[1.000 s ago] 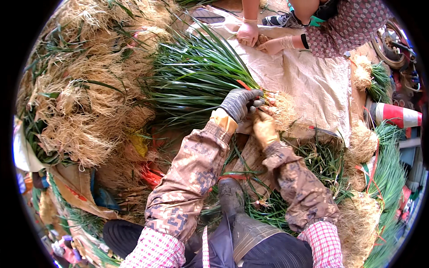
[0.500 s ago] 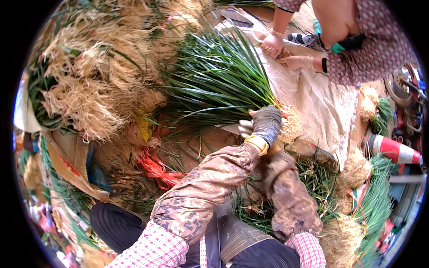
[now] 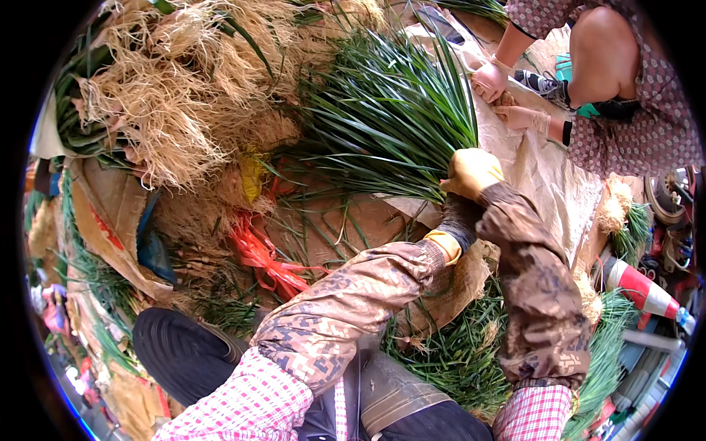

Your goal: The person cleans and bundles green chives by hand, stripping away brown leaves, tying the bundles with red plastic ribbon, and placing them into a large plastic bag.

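A big bunch of long, narrow green-leaved plants (image 3: 390, 117) lies fanned out in front of me, tips pointing up and left. My left hand (image 3: 460, 219), in a dark grey glove with a yellow cuff, grips it low at the stem end; its fingers are partly hidden. Closed round the bunch just above is my right hand (image 3: 474, 173), in a yellowish glove. My right sleeve and wrist cover the roots of the bunch.
Plants with straw-coloured roots are heaped (image 3: 169, 95) at left. Red plastic ties (image 3: 268, 257) lie below them. Across a pale sheet (image 3: 529, 165), a co-worker's hands (image 3: 500, 95) work at upper right. A red-and-white cone (image 3: 643, 287) lies far right, loose greens (image 3: 456, 353) near my knees.
My right hand has come up from below my left wrist and closed on the bunch above the left hand. The view has shifted slightly.
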A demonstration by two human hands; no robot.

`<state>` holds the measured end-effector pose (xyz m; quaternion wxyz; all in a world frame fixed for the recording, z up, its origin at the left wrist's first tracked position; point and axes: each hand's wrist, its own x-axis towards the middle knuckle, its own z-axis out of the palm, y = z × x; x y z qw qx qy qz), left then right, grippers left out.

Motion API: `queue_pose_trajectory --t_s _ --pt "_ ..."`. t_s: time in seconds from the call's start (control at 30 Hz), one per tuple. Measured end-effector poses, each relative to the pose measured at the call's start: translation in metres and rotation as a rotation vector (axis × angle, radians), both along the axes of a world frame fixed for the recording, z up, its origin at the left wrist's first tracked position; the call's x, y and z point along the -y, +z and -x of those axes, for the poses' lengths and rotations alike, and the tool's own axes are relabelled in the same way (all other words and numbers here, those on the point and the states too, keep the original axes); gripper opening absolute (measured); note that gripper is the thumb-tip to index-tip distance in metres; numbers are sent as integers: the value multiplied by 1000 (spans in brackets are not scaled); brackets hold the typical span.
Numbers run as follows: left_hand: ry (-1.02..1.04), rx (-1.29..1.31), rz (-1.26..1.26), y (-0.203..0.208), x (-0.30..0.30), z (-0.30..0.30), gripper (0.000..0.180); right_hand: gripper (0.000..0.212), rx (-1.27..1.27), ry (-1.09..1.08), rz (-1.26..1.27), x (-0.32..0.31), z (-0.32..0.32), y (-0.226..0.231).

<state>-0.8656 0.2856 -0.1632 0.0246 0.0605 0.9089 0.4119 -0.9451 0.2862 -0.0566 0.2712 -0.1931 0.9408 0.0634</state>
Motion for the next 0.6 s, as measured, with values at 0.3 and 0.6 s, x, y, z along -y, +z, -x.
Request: queue_pose_trajectory --t_s 0.3,0.6 --pt "-143 67 418 25 18 4 12 22 19 -432 241 -28 11 -16" --pt "239 297 -1257 14 46 9 23 16 15 -793 1150 -96 -49 -62"
